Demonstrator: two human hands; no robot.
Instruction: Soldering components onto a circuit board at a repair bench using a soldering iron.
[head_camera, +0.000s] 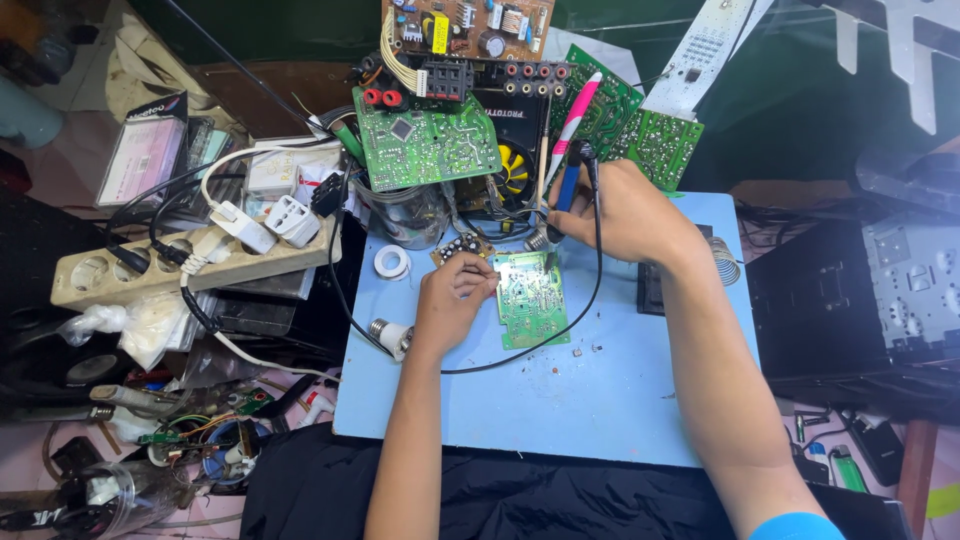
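Light blue work mat (600, 400): flat, bearing the work; cluttered bench around it, with a beige power strip (190, 265) to the left and several green circuit boards (425, 145) propped at the far edge. Small green circuit board (530, 298): lying flat near the middle of the mat, solder side up. Left hand (450, 305): fingers curled, fingertips pinching the board's left edge; best kept pressing flat so the board cannot skate. Right hand (625, 215): clenched round a blue-handled soldering iron (562, 205), tip down at the board's upper right corner; its black cord (590, 300) loops across the mat and wants slack kept clear of the joint. Solder reel (392, 263): just left of the board. Bulb (388, 335): beside the left wrist.
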